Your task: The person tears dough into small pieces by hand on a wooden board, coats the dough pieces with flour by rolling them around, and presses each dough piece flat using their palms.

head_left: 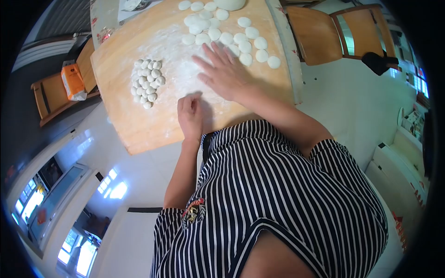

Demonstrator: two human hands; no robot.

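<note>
My right hand is over the floured wooden board with its fingers spread, close to the lowest of the flat white dough rounds. My left hand is at the board's near edge, its fingers curled closed; what they hold, if anything, is hidden. Left of both hands is a cluster of small white dough pieces. Several of the rounds overlap in the upper middle of the board. A larger pale mass is cut off by the top of the view.
A wooden chair stands right of the board. On the left, an orange package rests on another chair. A patterned cloth shows past the board's upper left edge. White cabinets are at the right.
</note>
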